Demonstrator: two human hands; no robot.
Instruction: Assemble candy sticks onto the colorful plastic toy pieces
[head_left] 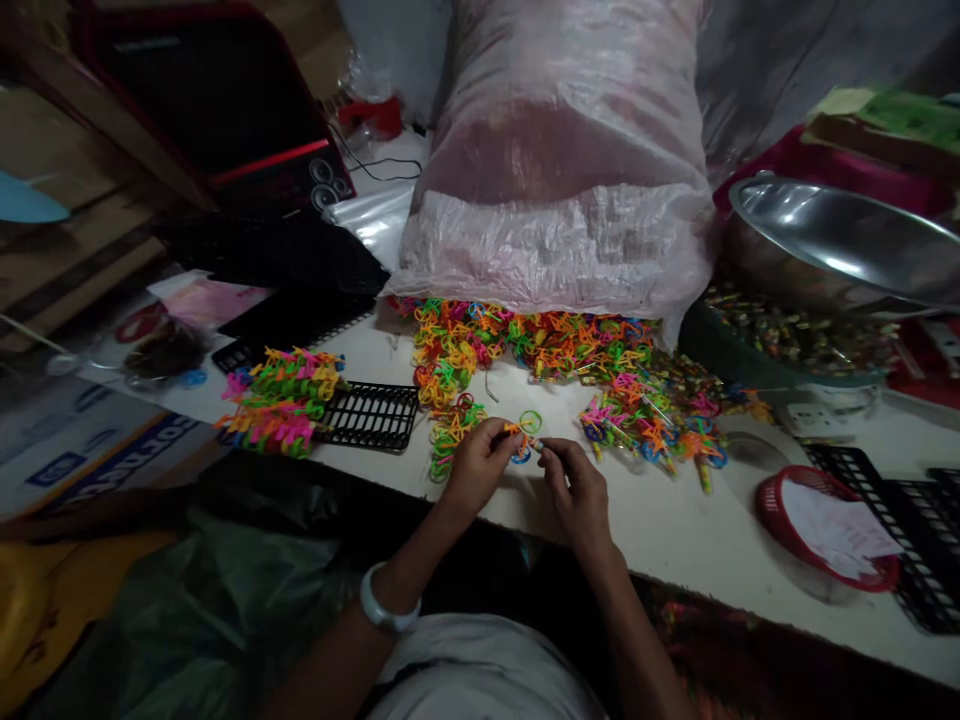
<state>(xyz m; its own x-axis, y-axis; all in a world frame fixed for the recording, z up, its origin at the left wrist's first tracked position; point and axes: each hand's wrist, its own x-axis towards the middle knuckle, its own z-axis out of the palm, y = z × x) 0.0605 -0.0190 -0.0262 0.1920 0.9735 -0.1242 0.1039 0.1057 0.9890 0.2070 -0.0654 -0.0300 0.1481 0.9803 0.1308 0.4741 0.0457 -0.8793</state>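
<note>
My left hand [478, 462] pinches a small toy bicycle [517, 430] with an orange frame, a green ring above and a blue ring below. Close by on the right, my right hand [577, 490] has thumb and fingers closed on a small wrapped tube [536, 445] that touches or nearly touches the toy; I cannot tell whether they are joined. Beyond the hands, loose plastic toys [450, 340] in mixed colours spill from a large translucent sack [562, 240]. Toys with tubes attached [637, 420] lie to the right of my right hand.
A black slotted rack [371, 415] at left has rows of colourful toys [285, 405] on it. At right stand a green basin of small tubes [795, 340], a metal bowl [862, 240], a red basket with papers [825, 530] and more black racks [922, 550]. A dark-screened device [202, 90] stands back left.
</note>
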